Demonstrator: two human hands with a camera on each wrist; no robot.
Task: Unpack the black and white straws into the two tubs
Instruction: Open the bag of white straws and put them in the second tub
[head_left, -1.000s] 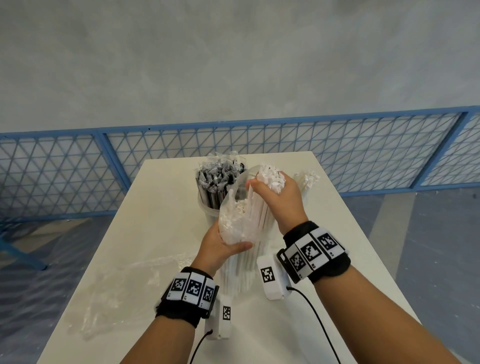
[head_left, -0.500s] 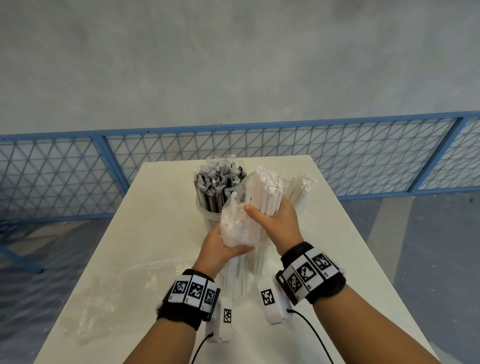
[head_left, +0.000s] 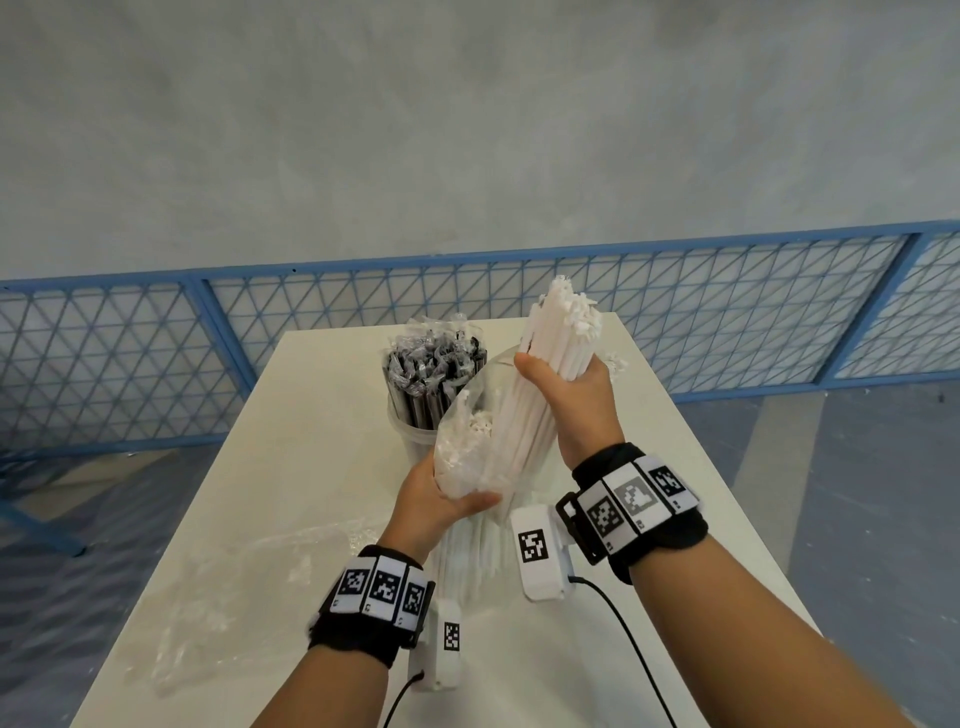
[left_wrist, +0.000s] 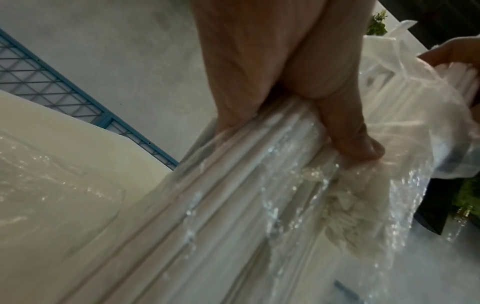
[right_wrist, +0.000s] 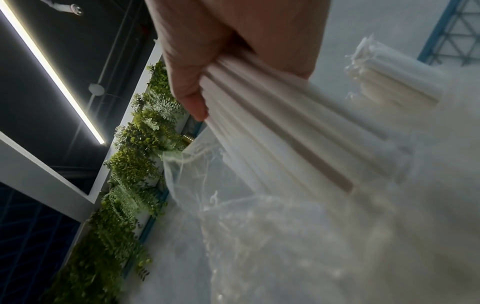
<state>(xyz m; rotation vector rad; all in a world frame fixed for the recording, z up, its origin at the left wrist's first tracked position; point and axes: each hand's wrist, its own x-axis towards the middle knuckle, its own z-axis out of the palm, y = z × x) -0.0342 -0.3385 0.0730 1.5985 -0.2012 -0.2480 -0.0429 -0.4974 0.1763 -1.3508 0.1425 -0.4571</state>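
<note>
My right hand (head_left: 569, 395) grips a thick bundle of white straws (head_left: 550, 358) and holds it half out of a clear plastic bag (head_left: 467, 441). My left hand (head_left: 441, 501) grips that bag with the straws left in it, thumb across the front (left_wrist: 348, 131). In the right wrist view the white straws (right_wrist: 272, 133) run out from under my curled fingers. A tub (head_left: 410, 441) packed with wrapped black straws (head_left: 431, 374) stands just behind the bag. The second tub is hidden behind my right hand; only a few white straw tips (head_left: 615, 361) show there.
An empty crumpled clear bag (head_left: 223, 587) lies on the white table (head_left: 322, 415) at my near left. A blue mesh fence (head_left: 727, 312) runs behind the table's far edge. The table's right side is bare.
My right hand slid from the straw tops to their middle, closed round a bundle and has lifted it up and right, out of the bag. The left hand kept its hold on the bag.
</note>
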